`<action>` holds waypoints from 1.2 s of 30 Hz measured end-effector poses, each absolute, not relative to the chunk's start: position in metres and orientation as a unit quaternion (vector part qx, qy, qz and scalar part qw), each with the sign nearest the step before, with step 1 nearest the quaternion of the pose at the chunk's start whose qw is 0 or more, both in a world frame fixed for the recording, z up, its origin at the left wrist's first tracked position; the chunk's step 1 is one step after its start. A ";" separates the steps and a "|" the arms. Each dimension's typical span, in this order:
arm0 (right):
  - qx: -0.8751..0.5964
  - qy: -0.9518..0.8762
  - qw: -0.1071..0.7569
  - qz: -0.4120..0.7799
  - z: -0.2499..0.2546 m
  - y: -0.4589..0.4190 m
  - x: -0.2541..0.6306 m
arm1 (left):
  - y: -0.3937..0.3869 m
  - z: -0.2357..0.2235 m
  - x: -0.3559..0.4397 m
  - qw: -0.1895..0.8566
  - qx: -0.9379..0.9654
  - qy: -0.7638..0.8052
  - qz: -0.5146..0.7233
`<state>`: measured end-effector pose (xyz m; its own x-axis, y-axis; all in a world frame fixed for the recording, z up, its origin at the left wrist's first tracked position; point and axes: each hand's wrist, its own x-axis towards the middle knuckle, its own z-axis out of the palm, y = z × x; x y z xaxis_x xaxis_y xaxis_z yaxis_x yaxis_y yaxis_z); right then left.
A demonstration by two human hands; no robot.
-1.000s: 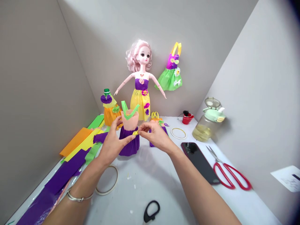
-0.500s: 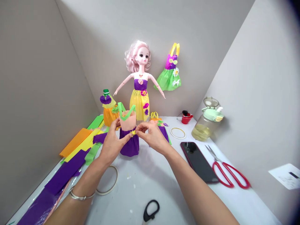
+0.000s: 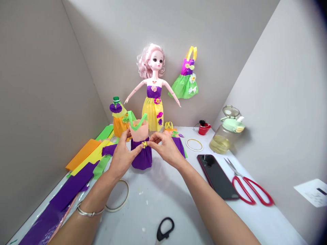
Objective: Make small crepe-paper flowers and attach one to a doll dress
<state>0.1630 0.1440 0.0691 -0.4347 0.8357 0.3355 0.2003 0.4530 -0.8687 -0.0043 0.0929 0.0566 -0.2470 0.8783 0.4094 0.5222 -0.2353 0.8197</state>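
Observation:
A small crepe paper doll dress [image 3: 142, 160] stands upright on the table, with a peach bodice [image 3: 139, 131], purple skirt and light green straps. Round its left side curls my left hand [image 3: 122, 151], fingers behind the bodice and thumb at the waist. A little yellow paper flower [image 3: 144, 144] lies against the waist front, touched by that thumb. From the right, my right hand [image 3: 163, 146] pinches the flower's edge between thumb and forefinger. Behind the dress stands a pink-haired doll [image 3: 152, 109] in a purple and yellow dress.
Coloured crepe paper sheets [image 3: 74, 187] cover the left side. A tape roll [image 3: 127, 195] and black-handled scissors [image 3: 163, 234] lie in front. On the right are a phone [image 3: 217, 177], red-handled scissors [image 3: 251, 190] and a bottle [image 3: 221, 143]. Another paper dress [image 3: 185, 85] hangs on the wall.
The yellow flower has shifted slightly and looks a little more bunched at the waist. Both hands keep nearly the same hold; the whole view has moved slightly.

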 end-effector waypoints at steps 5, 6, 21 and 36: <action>-0.368 -0.746 0.405 0.379 0.070 0.144 0.163 | 0.092 0.059 -0.003 0.172 0.582 0.601 0.520; -0.370 -0.747 0.405 0.376 0.070 0.143 0.163 | 0.092 0.060 -0.003 0.173 0.580 0.602 0.521; -0.361 -0.745 0.399 0.394 0.068 0.141 0.160 | 0.094 0.061 0.005 0.157 0.573 0.607 0.528; -0.347 -0.788 0.343 0.375 0.067 0.151 0.177 | 0.094 0.062 0.005 0.139 0.564 0.634 0.510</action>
<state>0.1773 0.1508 0.0669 -0.5238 0.8049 0.2790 0.2905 0.4767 -0.8297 0.0052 0.0944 0.0622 -0.3245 0.8575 0.3993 0.5737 -0.1572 0.8038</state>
